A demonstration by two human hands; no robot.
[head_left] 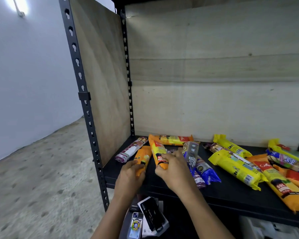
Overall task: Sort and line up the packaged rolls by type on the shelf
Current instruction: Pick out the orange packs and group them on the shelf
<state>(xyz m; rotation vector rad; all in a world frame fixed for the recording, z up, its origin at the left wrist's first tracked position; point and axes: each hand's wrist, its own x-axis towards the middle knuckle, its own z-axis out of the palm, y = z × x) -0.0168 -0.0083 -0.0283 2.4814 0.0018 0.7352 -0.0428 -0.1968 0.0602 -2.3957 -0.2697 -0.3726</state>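
Observation:
Packaged rolls lie scattered on a black shelf (219,190). My left hand (129,176) grips the near end of an orange roll (142,158) at the left. My right hand (173,168) holds the near end of an orange-and-yellow roll (158,150) beside it. A white-and-maroon roll (130,150) lies further left, near the side panel. Another orange-and-yellow roll (173,139) lies crosswise at the back. Blue and purple rolls (202,168) sit just right of my right hand. Yellow rolls (236,167) and more orange and blue ones (286,161) are piled at the right.
Plywood panels close the shelf's back (214,75) and left side (102,83). A black perforated upright (86,107) frames the front left corner. Phones and a white box (150,216) lie on the lower level under my arms. Concrete floor is at the left.

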